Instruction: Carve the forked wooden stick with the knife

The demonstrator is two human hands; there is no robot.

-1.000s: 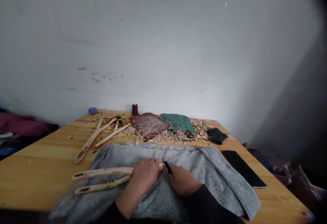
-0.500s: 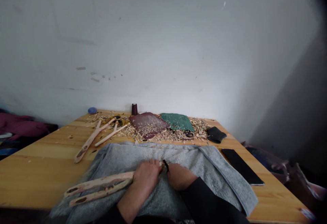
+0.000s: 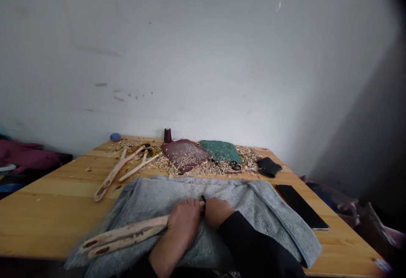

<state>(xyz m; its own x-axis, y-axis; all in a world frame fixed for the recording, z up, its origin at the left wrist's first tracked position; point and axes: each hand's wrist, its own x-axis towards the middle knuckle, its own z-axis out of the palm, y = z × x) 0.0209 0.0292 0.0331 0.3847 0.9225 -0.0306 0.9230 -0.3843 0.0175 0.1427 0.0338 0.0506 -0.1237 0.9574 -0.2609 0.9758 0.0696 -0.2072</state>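
On the left of the table (image 3: 63, 204), we count two forked sticks (image 3: 109, 179); nearer us, over one grey cloth (image 3: 149, 195), two wooden lengths (image 3: 127, 230) run into our left hand (image 3: 185, 218), closed around them. Beside it, our right hand (image 3: 218, 212) grips one black tool (image 3: 203, 198), mostly hidden. Farther right lies one black slab (image 3: 302, 207).

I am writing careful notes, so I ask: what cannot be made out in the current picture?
All in the head view:
Dark tool: mostly hidden by the right hand.
Wooden piece: its middle is covered by the left hand.
Purple cloth: cut off by the left edge.
Small thing at lower right: too small, blurred.
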